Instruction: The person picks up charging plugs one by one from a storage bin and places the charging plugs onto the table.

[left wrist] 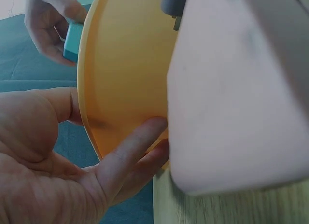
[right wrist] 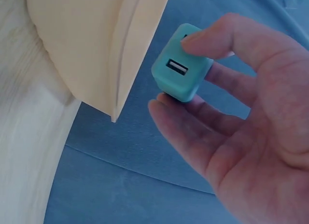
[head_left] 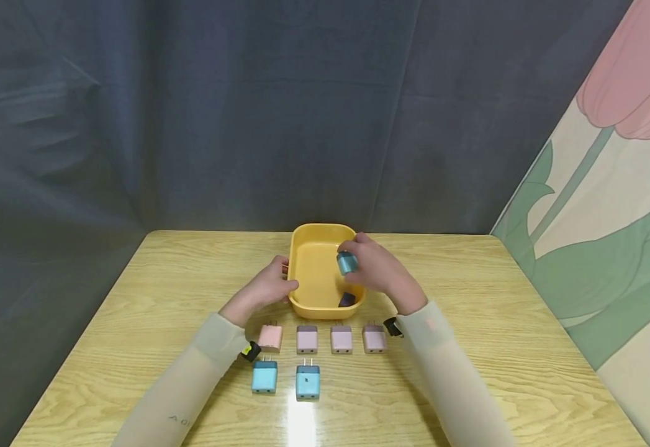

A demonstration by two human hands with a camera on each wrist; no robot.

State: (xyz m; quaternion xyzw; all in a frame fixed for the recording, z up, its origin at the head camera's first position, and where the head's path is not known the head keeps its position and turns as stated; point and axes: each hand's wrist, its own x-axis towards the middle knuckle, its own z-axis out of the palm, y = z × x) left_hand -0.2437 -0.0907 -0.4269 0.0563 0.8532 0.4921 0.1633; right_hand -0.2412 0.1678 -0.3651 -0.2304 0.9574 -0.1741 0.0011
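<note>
My left hand (head_left: 266,285) grips the left side of a yellow plastic box (head_left: 316,273), with the thumb at the rim and fingers against the outer wall. Over the box's right part, my right hand (head_left: 377,264) pinches a teal USB charger (right wrist: 181,64) between thumb and fingers. One USB port faces the right wrist camera. A small dark object (head_left: 347,300) lies in the box's near right corner; its kind is unclear. In the left wrist view, a pink charger (left wrist: 231,98) looms close beside the box.
In front of the box, a row holds a pink charger (head_left: 270,339) and three lilac chargers (head_left: 341,339). Nearer stand two teal chargers (head_left: 308,382), prongs pointing away. A dark curtain (head_left: 280,124) hangs behind the wooden table (head_left: 190,273).
</note>
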